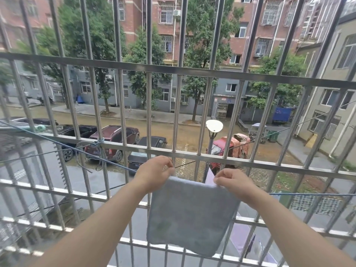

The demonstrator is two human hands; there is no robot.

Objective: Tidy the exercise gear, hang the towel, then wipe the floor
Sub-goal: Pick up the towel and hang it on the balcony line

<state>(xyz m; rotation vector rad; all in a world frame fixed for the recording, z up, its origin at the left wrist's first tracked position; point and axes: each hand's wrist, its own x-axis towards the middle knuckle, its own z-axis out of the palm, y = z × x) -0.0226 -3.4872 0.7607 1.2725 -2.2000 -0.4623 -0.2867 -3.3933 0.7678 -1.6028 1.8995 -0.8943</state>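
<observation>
Filling the whole view is a shiny silver metal window grille (192, 71) with many straight bars. Far below it is a muddy street with a dark red parked car (115, 135).

Near the middle, a soft grey-blue square towel (190, 214) hangs down flat in front of the grille, draped over a thin blue cord (317, 194).

The left hand (154, 173) is at the towel's top left corner, with its fingers curled in and pinching there. The right hand (234, 182) pinches the towel's top right edge between thumb and fingers.

The cord runs left and right past both hands.
</observation>
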